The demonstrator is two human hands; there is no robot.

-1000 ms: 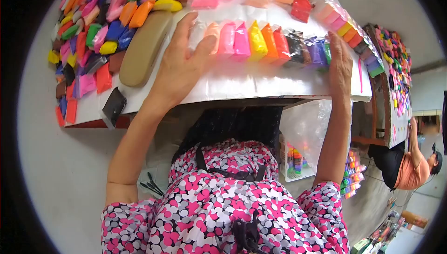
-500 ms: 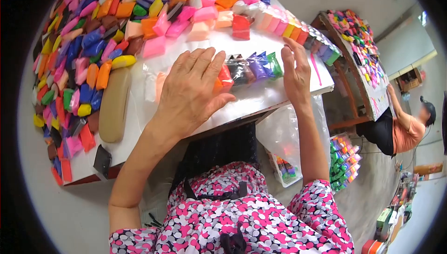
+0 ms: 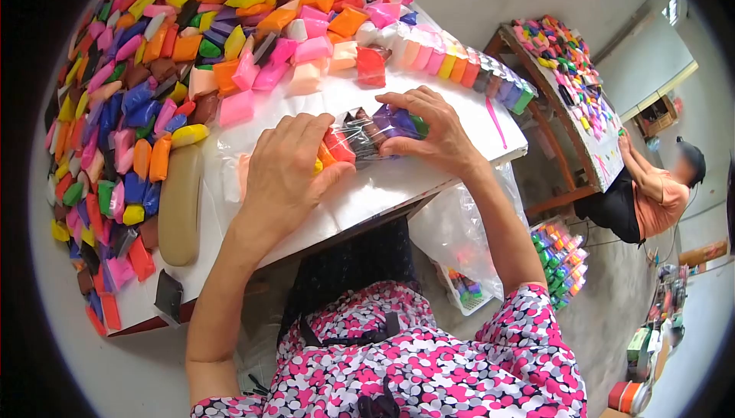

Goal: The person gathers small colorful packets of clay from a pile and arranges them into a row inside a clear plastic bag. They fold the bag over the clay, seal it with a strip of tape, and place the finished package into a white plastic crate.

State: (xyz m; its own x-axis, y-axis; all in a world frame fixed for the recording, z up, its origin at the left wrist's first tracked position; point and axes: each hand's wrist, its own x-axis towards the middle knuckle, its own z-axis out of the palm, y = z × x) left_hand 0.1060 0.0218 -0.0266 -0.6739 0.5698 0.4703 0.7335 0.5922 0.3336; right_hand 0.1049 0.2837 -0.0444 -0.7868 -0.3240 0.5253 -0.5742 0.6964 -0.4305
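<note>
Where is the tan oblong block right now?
In the head view, the tan oblong block lies toward the left of the white tabletop, between the heap of coloured packets and the person's left hand.

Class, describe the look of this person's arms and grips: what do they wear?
The left grip and right grip are ungloved hands; no watch or bracelet shows. Short sleeves, in rounded pink, white, grey and black blotches, leave the forearms bare.
</note>
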